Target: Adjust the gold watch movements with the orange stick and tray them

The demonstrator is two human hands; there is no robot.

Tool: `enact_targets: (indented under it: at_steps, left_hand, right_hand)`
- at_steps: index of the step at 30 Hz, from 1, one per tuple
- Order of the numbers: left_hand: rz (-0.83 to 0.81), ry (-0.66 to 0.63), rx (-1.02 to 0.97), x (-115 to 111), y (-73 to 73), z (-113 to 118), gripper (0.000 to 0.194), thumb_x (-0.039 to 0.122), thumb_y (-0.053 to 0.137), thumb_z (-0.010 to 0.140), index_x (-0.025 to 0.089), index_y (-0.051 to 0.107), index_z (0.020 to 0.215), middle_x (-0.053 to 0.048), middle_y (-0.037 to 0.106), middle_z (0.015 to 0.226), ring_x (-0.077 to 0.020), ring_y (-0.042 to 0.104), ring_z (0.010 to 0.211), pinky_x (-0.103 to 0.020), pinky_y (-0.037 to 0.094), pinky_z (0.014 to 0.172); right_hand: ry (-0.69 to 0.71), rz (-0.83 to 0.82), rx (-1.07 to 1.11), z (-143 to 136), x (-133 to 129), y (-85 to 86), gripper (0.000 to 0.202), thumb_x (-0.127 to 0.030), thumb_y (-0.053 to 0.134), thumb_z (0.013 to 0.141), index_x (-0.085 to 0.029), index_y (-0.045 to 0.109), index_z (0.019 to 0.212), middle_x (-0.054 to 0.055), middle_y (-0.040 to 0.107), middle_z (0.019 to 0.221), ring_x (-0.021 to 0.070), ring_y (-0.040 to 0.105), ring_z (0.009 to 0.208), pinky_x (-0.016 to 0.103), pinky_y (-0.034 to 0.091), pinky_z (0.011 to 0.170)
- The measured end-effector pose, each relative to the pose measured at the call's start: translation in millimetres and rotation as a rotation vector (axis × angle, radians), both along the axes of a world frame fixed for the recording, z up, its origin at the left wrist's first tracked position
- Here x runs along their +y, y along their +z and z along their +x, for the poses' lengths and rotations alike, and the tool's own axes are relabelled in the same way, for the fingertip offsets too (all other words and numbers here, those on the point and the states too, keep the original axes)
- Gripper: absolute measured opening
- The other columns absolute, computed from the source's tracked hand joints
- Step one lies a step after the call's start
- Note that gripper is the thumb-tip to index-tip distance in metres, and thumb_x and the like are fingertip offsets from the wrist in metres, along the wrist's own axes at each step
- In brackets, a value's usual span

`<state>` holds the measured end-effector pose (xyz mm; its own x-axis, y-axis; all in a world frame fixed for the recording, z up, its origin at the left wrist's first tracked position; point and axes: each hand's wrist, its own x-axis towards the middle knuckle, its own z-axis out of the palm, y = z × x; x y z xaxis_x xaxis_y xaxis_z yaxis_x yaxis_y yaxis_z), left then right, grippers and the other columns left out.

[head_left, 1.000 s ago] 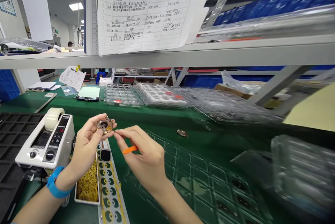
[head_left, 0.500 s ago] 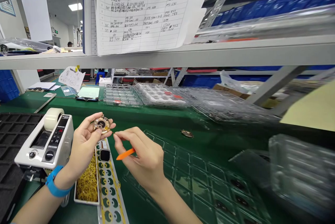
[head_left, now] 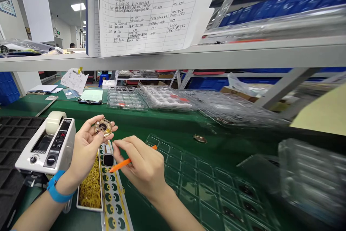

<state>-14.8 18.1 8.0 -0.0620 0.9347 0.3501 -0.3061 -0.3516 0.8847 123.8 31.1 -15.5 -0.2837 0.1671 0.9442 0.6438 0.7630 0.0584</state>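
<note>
My left hand (head_left: 88, 142), a blue band at its wrist, grips a round gold watch case (head_left: 103, 127) by its edge. The case has a dark disc in its middle and is tilted toward me. Just to the right and below, my right hand (head_left: 143, 166) is closed around an orange pen-like stick (head_left: 121, 165), which crosses under its fingers. Thumb and forefinger pinch close to the case; whether something small is between them I cannot make out. Below the hands lies a strip sheet (head_left: 109, 191) with dark crescent pieces, and a square dark-faced watch-like piece (head_left: 108, 160) rests on it.
A white tape dispenser (head_left: 50, 150) stands left, beside a black compartment tray (head_left: 16, 133). A white box (head_left: 78, 202) holds yellow rings. On the right lie a clear compartment tray (head_left: 189, 173) and another gold piece (head_left: 200, 138). A metal shelf beam (head_left: 173, 60) crosses above.
The watch case has shifted slightly left and up with my left hand. My right hand has moved a little left, and the orange stick's angle has changed, showing more of it.
</note>
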Motion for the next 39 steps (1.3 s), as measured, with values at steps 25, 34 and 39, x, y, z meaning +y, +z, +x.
enact_targets:
  at_steps: [25,34,39]
  left_hand:
    - [-0.254,-0.009,-0.003,7.9,-4.3,9.1,0.042,0.022,0.079,0.069,0.015,0.062,0.107,-0.008,0.078,0.093,-0.0258,0.076,0.087,-0.039,0.06,0.087]
    - [-0.272,-0.066,0.006,7.9,-3.8,7.7,0.045,0.013,0.075,0.071,0.016,0.06,0.114,-0.004,0.078,0.083,-0.0251,0.076,0.09,-0.028,0.063,0.08]
    - [-0.274,-0.123,0.026,6.0,-6.4,11.1,0.034,0.016,0.077,0.073,0.017,0.066,0.105,-0.006,0.079,0.092,-0.0226,0.077,0.088,-0.021,0.063,0.073]
  right_hand:
    - [-0.102,-0.157,-0.219,1.9,-6.1,-33.0,0.028,-0.022,0.039,0.1,-0.016,0.067,0.097,0.002,0.062,0.069,0.0128,0.058,0.063,0.025,0.044,0.058]
    - [-0.566,-0.776,-0.248,195.8,-18.4,-92.7,0.022,-0.012,0.049,0.087,-0.017,0.069,0.08,0.003,0.068,0.075,0.0146,0.063,0.06,0.022,0.04,0.05]
    - [-0.621,-1.059,-0.388,253.1,-30.8,-106.7,0.017,-0.016,0.06,0.08,-0.022,0.076,0.078,0.002,0.067,0.074,0.0158,0.064,0.059,0.023,0.04,0.049]
